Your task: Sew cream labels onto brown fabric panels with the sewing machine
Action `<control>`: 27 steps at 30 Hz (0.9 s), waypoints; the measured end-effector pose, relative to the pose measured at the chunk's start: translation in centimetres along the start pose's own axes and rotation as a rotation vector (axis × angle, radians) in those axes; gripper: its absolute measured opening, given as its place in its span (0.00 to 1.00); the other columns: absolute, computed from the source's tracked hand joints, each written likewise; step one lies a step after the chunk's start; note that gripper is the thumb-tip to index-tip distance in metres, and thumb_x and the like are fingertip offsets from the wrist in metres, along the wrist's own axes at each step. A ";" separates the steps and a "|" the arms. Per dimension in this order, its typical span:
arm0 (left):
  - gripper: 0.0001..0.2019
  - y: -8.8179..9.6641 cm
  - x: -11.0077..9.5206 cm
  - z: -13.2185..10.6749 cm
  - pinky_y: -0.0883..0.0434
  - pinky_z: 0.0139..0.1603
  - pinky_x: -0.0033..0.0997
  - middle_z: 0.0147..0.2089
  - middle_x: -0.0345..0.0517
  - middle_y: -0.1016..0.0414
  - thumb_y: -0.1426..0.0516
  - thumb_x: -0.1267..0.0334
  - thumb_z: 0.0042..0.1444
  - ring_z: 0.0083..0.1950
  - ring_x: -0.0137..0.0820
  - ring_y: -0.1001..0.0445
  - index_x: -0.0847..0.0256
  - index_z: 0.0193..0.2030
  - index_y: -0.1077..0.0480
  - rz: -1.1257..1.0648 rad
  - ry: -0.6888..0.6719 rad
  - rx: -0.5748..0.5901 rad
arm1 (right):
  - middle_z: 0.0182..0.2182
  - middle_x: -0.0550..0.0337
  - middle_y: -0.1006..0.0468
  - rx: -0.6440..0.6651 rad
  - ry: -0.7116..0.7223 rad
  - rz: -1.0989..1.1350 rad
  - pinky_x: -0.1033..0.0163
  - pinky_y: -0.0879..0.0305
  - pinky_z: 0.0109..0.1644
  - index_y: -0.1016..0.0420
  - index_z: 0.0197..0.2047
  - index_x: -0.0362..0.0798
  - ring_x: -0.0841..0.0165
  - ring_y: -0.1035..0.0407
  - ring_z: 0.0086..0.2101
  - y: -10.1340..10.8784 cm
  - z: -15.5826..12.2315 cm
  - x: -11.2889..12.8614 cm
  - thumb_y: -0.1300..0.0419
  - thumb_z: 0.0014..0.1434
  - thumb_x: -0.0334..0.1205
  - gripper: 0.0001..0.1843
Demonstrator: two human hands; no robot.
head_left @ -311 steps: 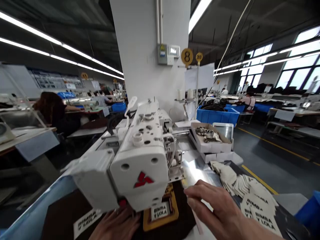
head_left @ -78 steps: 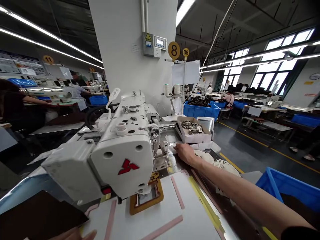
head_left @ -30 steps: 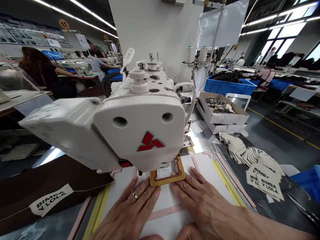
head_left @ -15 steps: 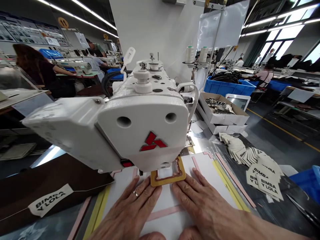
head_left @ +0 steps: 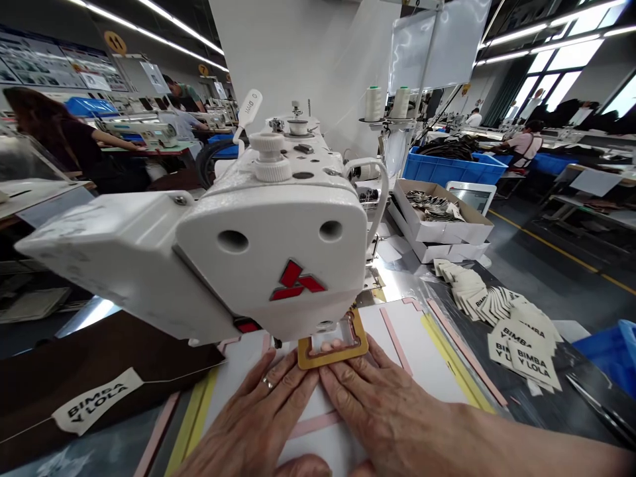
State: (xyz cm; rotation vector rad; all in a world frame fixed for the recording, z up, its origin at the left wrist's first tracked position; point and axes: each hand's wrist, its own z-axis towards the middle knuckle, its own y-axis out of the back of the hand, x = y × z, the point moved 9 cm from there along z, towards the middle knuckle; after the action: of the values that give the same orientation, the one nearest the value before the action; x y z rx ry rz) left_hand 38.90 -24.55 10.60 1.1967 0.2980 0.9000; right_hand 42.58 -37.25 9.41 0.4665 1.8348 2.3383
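Note:
A white sewing machine head [head_left: 238, 245] with a red emblem fills the middle of the view. Under it sits a yellow-brown clamp frame [head_left: 332, 346] on a white template board [head_left: 402, 344] edged with pink and yellow strips. My left hand [head_left: 253, 417] lies flat on the board, fingers spread, a ring on one finger, fingertips at the frame's near left edge. My right hand [head_left: 377, 411] lies flat beside it, fingers stretched out, one fingertip reaching into the frame's opening. Neither hand holds anything.
A dark brown fabric piece [head_left: 74, 384] with a sewn "BIMBA Y LOLA" label lies at left. A fanned pile of white labels [head_left: 511, 324] lies at right, white boxes [head_left: 437, 225] and blue bins [head_left: 452, 165] behind. Other people work at tables in the background.
My right hand has slid left and forward, so its fingertip now reaches inside the clamp frame. My left hand stays flat in place. The view has shifted slightly.

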 end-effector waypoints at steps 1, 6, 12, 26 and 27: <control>0.44 0.0 0.1 -0.1 0.57 0.83 0.41 0.71 0.57 0.29 0.44 0.36 0.68 0.74 0.43 0.32 0.71 0.77 0.43 -0.007 0.010 0.001 | 0.74 0.35 0.42 0.017 -0.018 0.012 0.39 0.61 0.79 0.47 0.78 0.31 0.47 0.53 0.75 0.0 0.1 -0.1 0.48 0.73 0.70 0.52; 0.46 -0.1 0.1 -0.4 0.41 0.79 0.43 0.73 0.56 0.30 0.42 0.37 0.67 0.73 0.46 0.31 0.68 0.80 0.48 -0.022 0.042 0.017 | 0.75 0.35 0.43 0.088 -0.068 0.033 0.37 0.65 0.79 0.51 0.80 0.34 0.45 0.52 0.75 -0.5 0.3 -0.6 0.48 0.70 0.74 0.57; 0.45 0.4 0.1 -0.3 0.41 0.79 0.40 0.70 0.56 0.27 0.42 0.36 0.67 0.70 0.45 0.28 0.65 0.79 0.44 -0.033 0.067 -0.047 | 0.74 0.33 0.43 0.042 -0.093 0.007 0.39 0.61 0.79 0.50 0.79 0.31 0.45 0.49 0.74 -0.2 -0.3 -0.9 0.47 0.69 0.75 0.58; 0.39 0.2 0.6 -0.6 0.23 0.63 0.37 0.71 0.49 0.29 0.42 0.34 0.67 0.68 0.44 0.24 0.60 0.74 0.35 0.075 0.023 0.003 | 0.72 0.37 0.37 0.047 -0.086 0.118 0.34 0.61 0.78 0.45 0.78 0.40 0.47 0.47 0.73 0.7 -1.8 -0.5 0.42 0.69 0.71 0.51; 0.39 0.3 0.8 -0.9 0.22 0.62 0.38 0.70 0.50 0.27 0.42 0.34 0.67 0.67 0.44 0.23 0.60 0.74 0.35 0.068 0.018 -0.004 | 0.73 0.36 0.37 0.040 -0.071 0.087 0.34 0.59 0.78 0.43 0.77 0.40 0.47 0.47 0.73 1.3 -2.4 0.1 0.43 0.71 0.70 0.48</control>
State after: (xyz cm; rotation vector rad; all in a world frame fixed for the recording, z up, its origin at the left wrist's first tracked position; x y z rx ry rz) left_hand 38.70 -23.37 10.73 1.2022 0.2710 0.9704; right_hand 41.89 -39.76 10.21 0.6380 1.8683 2.3114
